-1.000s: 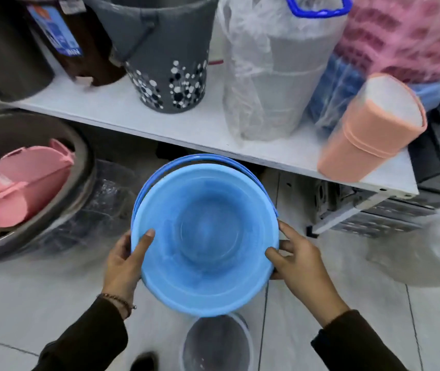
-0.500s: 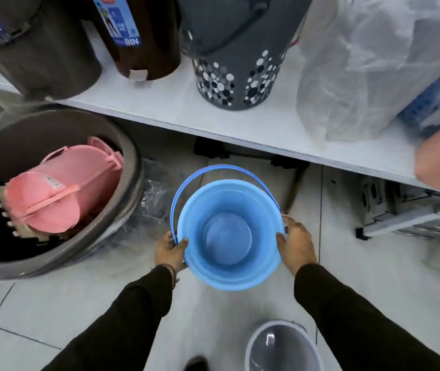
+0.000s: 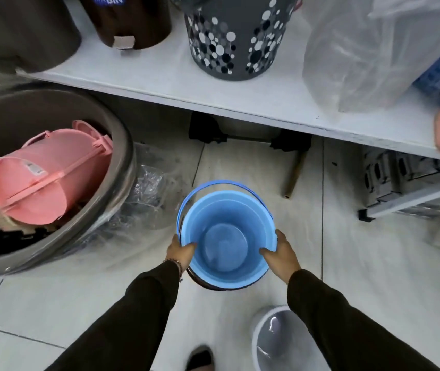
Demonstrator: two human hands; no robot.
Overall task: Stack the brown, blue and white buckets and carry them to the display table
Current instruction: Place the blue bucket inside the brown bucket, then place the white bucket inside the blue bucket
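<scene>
Blue bucket [image 3: 227, 236] sits upright in both grips, left hand [image 3: 180, 251] and right hand [image 3: 280, 253] clasping its rim; white bucket [image 3: 275, 341] lies behind, nearer the right hand.

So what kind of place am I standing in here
Most likely a housewares shop or its stockroom. A white shelf holds unused bins, including a grey dotted basket and a brown bin with a label reading BIN. Several items are plastic-wrapped, and a big tub holds a pink bin.
</scene>
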